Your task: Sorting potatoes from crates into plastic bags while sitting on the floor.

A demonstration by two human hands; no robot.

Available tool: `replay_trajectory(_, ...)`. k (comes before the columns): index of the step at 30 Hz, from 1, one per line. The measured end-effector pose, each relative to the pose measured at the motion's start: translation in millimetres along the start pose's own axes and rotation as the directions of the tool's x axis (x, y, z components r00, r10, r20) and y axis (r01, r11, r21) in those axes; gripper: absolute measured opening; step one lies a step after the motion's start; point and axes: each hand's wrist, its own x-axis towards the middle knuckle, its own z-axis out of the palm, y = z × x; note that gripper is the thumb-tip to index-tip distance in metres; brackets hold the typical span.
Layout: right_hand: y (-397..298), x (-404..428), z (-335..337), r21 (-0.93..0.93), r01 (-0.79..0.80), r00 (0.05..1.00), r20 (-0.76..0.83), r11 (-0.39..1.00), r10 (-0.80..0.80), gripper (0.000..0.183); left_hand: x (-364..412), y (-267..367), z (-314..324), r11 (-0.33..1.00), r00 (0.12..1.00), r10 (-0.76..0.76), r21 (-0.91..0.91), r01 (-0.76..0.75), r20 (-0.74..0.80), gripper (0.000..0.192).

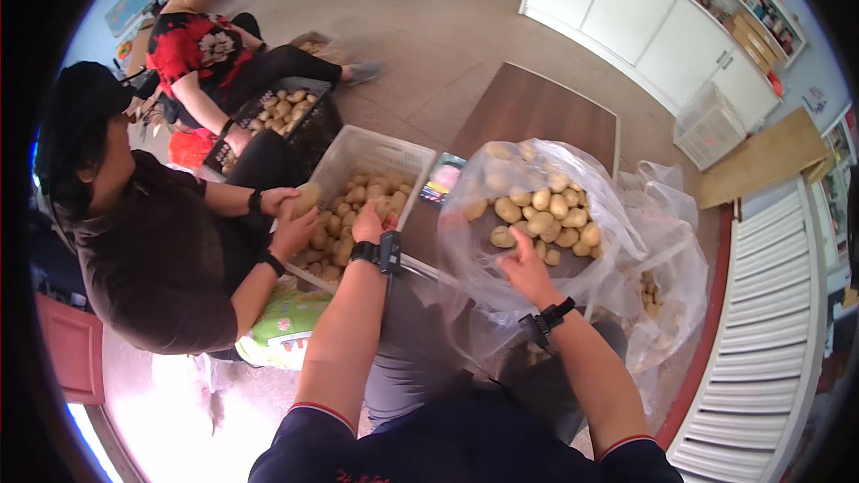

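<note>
My left hand (370, 223) reaches over the near right side of a pale plastic crate (421, 154) filled with potatoes (339, 225). Its fingers are at the potatoes, and whether they grip one is hard to make out. My right hand (529, 272) is at the mouth of a clear plastic bag (463, 282). The index finger points forward and nothing is seen in that hand. Beyond the fingertips, a pile of potatoes (550, 211) lies in the opened bag on a dark wooden board (537, 107). A dark band with a small device is on each of my wrists.
On my left a co-worker (147, 248) holds a potato (307, 200) over the crate. Farther off, another person (201, 47) reaches into a black crate (315, 131) of potatoes. A second plastic bag (678, 268) and a white radiator (745, 349) are on the right.
</note>
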Motion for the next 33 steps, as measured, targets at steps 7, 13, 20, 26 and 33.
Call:
replay_trajectory(7,-48,30,4,-0.143,0.214,0.975,-0.032,0.966,-0.220,0.063,23,17,-44,-0.258,0.871,0.439,0.960,-0.110,0.218,0.039)
replay_trajectory(13,-13,35,2,-0.429,0.165,0.983,-0.005,0.888,-0.185,0.057,21,18,-36,-0.417,0.924,0.343,0.909,-0.010,0.168,0.043)
replay_trajectory(20,1,47,5,-0.644,0.151,0.988,0.064,0.750,-0.144,0.066,-27,-13,25,0.920,0.963,0.244,0.342,-0.193,-0.113,0.030)
replay_trajectory(26,6,39,14,-0.727,0.241,0.955,0.060,0.643,-0.291,0.051,-58,-24,49,0.923,0.978,0.210,0.329,-0.197,-0.002,0.029)
replay_trajectory(33,20,35,26,-0.752,0.176,0.970,0.024,0.636,-0.240,0.039,-67,-30,51,0.907,0.980,0.072,0.397,-0.142,0.186,0.018)
